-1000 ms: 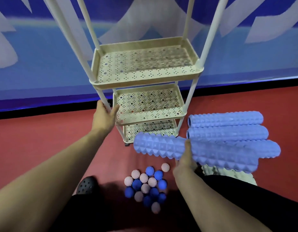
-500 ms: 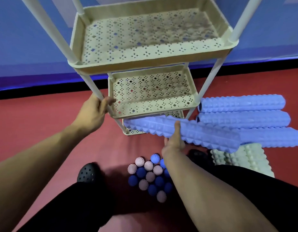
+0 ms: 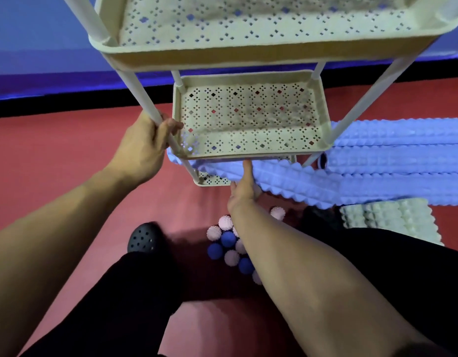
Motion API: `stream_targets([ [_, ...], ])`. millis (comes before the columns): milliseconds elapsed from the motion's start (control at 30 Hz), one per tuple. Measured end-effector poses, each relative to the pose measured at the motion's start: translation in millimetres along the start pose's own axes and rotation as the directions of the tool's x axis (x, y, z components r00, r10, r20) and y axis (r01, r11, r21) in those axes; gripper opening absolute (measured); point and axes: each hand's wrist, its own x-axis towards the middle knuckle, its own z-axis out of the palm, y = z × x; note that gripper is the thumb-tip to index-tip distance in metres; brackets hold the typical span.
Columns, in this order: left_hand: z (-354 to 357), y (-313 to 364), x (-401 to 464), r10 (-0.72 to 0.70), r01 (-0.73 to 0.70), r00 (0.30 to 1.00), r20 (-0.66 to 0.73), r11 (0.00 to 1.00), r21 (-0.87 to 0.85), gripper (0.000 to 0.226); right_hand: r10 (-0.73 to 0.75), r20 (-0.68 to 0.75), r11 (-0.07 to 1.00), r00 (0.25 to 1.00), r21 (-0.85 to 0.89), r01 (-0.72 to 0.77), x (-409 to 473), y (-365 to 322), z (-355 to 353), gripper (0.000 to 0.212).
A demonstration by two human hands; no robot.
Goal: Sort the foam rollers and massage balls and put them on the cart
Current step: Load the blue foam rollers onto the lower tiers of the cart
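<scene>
A cream three-tier cart point(image 3: 251, 153) with perforated trays stands on the red floor. My left hand point(image 3: 145, 148) grips its front-left post. My right hand point(image 3: 243, 186) holds a blue ridged foam roller point(image 3: 287, 179). The roller's left end lies under the middle tray, over the bottom tray point(image 3: 212, 180). More blue foam rollers point(image 3: 402, 148) lie on the floor to the right. A pale green roller point(image 3: 387, 217) lies in front of them. Several pink and blue spiky massage balls point(image 3: 227, 243) are clustered on the floor under my right forearm.
A blue wall point(image 3: 29, 47) with a black baseboard runs behind the cart. My black trousers and a black perforated shoe point(image 3: 143, 238) are near the balls. Red floor point(image 3: 55, 155) spreads out to the left.
My right hand has pushed the blue roller forward and left, so its end now lies under the middle tray. My head has moved closer to the cart. My left hand keeps its grip on the post.
</scene>
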Motion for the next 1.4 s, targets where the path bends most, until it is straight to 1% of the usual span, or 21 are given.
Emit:
stream_targets([
  [67, 0.2, -2.2, 1.2, -0.004, 0.004, 1.0, 0.003, 1.0, -0.021, 0.017, 0.024, 0.043, 0.998, 0.999, -0.064, -0.021, 2.0, 7.2, 3.8, 0.073],
  [100, 0.6, -2.7, 1.7, -0.009, 0.009, 1.0, 0.003, 0.999, -0.031, 0.017, 0.031, 0.065, 0.996, 0.997, -0.087, -0.025, 4.4, 9.8, 4.3, 0.07],
  [167, 1.4, -2.4, 3.0, -0.002, 0.002, 1.0, 0.003, 0.999, -0.044, 0.016, 0.029, 0.086, 0.997, 0.996, -0.072, -0.023, 10.4, 14.2, 5.8, 0.062],
  [267, 3.0, -1.6, 3.9, 0.008, -0.008, 1.0, -0.007, 0.997, -0.072, 0.016, 0.012, 0.063, 0.997, 0.998, -0.081, -0.007, 14.6, 23.6, 11.4, 0.069],
  [367, 3.5, -2.3, 4.8, 0.014, -0.014, 1.0, -0.01, 0.997, -0.078, 0.013, 0.022, 0.1, 0.996, 0.995, -0.083, -0.014, 11.8, 40.0, 19.9, 0.072],
  [400, 3.2, -2.5, 5.1, 0.015, -0.015, 1.0, -0.008, 0.997, -0.076, 0.01, 0.031, 0.13, 0.989, 0.991, -0.147, -0.011, 9.9, 43.7, 20.7, 0.078],
  [467, 2.8, -2.7, 5.4, 0.017, -0.018, 1.0, -0.006, 0.998, -0.062, 0.008, 0.098, 0.22, 0.923, 0.971, -0.384, -0.007, 7.2, 47.0, 16.4, 0.097],
  [500, 2.7, -2.5, 5.4, 0.021, -0.021, 1.0, -0.006, 0.998, -0.056, 0.008, 0.144, 0.241, 0.874, 0.96, -0.485, -0.009, 9.1, 48.9, 13.3, 0.099],
  [567, 2.6, -2.5, 5.3, 0.026, -0.027, 1.0, -0.013, 0.999, -0.046, 0.01, 0.189, 0.248, 0.823, 0.95, -0.568, -0.016, 12.1, 49.0, 5.8, 0.09],
  [633, 2.2, -0.8, 5.1, 0.026, -0.026, 1.0, -0.015, 0.999, -0.037, 0.016, 0.164, 0.224, 0.832, 0.961, -0.554, -0.013, 14.0, 44.5, -3.7, 0.077],
  [700, 2.7, 0.7, 5.2, 0.014, -0.015, 1.0, -0.02, 0.999, -0.045, 0.014, 0.094, 0.209, 0.835, 0.973, -0.549, 0.037, 13.5, 36.1, -17.8, 0.06],
  [733, 3.1, 0.7, 5.2, 0.011, -0.012, 1.0, -0.025, 0.999, -0.04, 0.012, 0.054, 0.191, 0.836, 0.98, -0.545, 0.06, 14.1, 31.2, -25.4, 0.056],
  [800, 4.2, 0.5, 3.7, 0.018, -0.018, 0.999, -0.034, 1.0, -0.007, 0.01, -0.001, 0.153, 0.866, 0.988, -0.493, 0.077, 12.7, 16.1, -40.5, 0.056],
  [867, 5.9, 1.1, 1.7, 0.021, -0.021, 0.999, -0.042, 1.0, 0.017, 0.005, -0.017, 0.127, 0.903, 0.992, -0.423, 0.07, 9.4, -1.3, -49.2, 0.057],
  [967, 6.2, 4.2, -0.6, 0.003, -0.002, 0.999, -0.047, 1.0, 0.018, 0.01, 0.069, 0.07, 0.968, 0.995, -0.247, -0.05, 3.4, -30.1, -51.8, 0.058],
  [1033, 5.8, 5.7, -1.7, -0.003, 0.005, 0.999, -0.046, 1.0, 0.028, 0.009, 0.106, 0.051, 0.979, 0.993, -0.179, -0.095, 5.7, -47.5, -51.4, 0.057],
  [1167, 6.3, 8.2, -2.6, 0.006, -0.003, 0.999, -0.051, 0.998, 0.063, 0.013, 0.132, 0.042, 0.984, 0.99, -0.126, -0.126, 15.2, -67.0, -52.4, 0.056],
  [1300, 7.7, 6.5, -1.8, 0.015, -0.011, 0.998, -0.063, 0.997, 0.077, 0.014, 0.101, 0.019, 0.987, 0.995, -0.129, -0.097, 11.8, -64.0, -50.7, 0.051],
  [1400, 8.2, 6.4, -2.0, 0.012, -0.007, 0.998, -0.068, 0.997, 0.074, 0.013, 0.065, 0.014, 0.993, 0.998, -0.097, -0.064, 8.4, -62.0, -46.8, 0.05],
])
